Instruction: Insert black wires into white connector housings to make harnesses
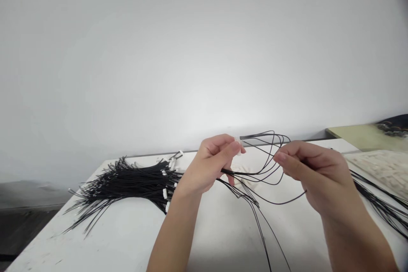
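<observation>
My left hand (216,159) pinches a small white plastic connector (237,139) between thumb and fingers. Several thin black wires (266,170) run out of the connector's right side and loop back under the same hand, where its lower fingers gather them. Loose wire ends hang from there toward the table's front. To the right, my right hand (306,170) is closed in a pinch at the wire loops, and one wire passes by its fingertips. Whether its fingers grip that wire's end is partly hidden.
A large bundle of black wires with white connectors (134,182) lies at the left of the white table (121,238). More black wires (379,204) lie at the right, near a bag of small white pieces (382,170). A yellowish surface (357,136) adjoins behind; a pale wall rises beyond.
</observation>
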`<state>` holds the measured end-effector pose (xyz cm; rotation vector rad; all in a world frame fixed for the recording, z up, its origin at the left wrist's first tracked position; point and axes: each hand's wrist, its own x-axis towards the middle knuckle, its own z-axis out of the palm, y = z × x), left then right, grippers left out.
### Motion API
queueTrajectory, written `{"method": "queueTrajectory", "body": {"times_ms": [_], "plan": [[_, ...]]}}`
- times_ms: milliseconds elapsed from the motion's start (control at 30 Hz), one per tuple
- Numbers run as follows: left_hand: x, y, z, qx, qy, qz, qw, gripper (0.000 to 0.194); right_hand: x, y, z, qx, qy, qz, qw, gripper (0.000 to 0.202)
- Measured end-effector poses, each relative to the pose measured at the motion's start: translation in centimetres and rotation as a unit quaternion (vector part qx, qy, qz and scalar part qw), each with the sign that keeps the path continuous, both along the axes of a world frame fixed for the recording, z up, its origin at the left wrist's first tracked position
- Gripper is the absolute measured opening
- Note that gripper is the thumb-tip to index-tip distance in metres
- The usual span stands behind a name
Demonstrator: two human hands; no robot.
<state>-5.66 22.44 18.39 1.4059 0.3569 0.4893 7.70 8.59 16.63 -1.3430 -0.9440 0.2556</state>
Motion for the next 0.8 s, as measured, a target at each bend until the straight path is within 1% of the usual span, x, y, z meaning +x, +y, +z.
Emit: {"method": "queueTrajectory", "body": {"times_ms": [67,133,200,233,267,300,333,367,400,433,500,567,600,667,800], "plan": [[-0.1,0.0,-0.1,0.008,-0.003,-0.007,1.0,0.029,0.3,0.1,0.0,-0.001,0.013,0.0,1.0,0.024],[-0.1,0.0,-0.1,0.015,-0.005,-0.02,1.0,0.028,0.5,0.1,-0.1,-0.007,-0.005,-0.008,1.0,0.022],[0.0,0.0,-0.2,0.02,-0.006,-0.03,0.999,0.028,0.5,0.2,-0.1,-0.002,-0.063,-0.039,0.997,0.018],[0.0,0.0,-0.2,0.022,-0.005,-0.029,0.999,0.028,0.5,0.3,-0.2,0.008,-0.111,-0.067,0.992,0.016],[0.1,-0.1,-0.2,0.022,-0.003,-0.026,0.999,0.028,0.5,0.4,-0.2,0.022,-0.17,-0.103,0.98,0.013],[0.1,-0.1,-0.2,0.021,0.0,-0.023,1.0,0.028,0.5,0.4,-0.3,0.04,-0.238,-0.142,0.96,0.01],[0.2,-0.1,-0.2,0.019,0.004,-0.021,1.0,0.028,0.5,0.5,-0.4,0.059,-0.308,-0.178,0.933,0.006],[0.2,-0.1,-0.2,0.015,0.008,-0.023,1.0,0.028,0.6,0.6,-0.5,0.078,-0.376,-0.204,0.901,0.009],[0.2,0.0,-0.1,0.012,0.012,-0.027,1.0,0.028,0.8,0.7,-0.6,0.098,-0.435,-0.222,0.867,0.016],[0.2,0.0,-0.1,0.009,0.015,-0.032,0.999,0.028,1.0,0.8,-0.7,0.117,-0.483,-0.232,0.836,0.024],[0.1,0.0,-0.1,0.008,0.022,-0.046,0.999,0.029,1.3,0.9,-0.7,0.143,-0.551,-0.241,0.786,0.033],[0.1,0.1,-0.1,0.007,0.03,-0.061,0.998,0.029,1.3,1.1,-0.6,0.152,-0.59,-0.253,0.752,0.033],[0.1,0.1,-0.1,0.003,0.034,-0.071,0.997,0.029,1.3,1.2,-0.6,0.156,-0.598,-0.26,0.742,0.031],[0.1,0.1,-0.1,-0.01,0.04,-0.092,0.995,0.029,1.1,1.4,-0.4,0.173,-0.595,-0.27,0.737,0.028],[0.3,0.0,-0.3,-0.032,0.035,-0.128,0.991,0.029,0.9,1.9,-0.4,0.2,-0.574,-0.253,0.753,0.022]]}}
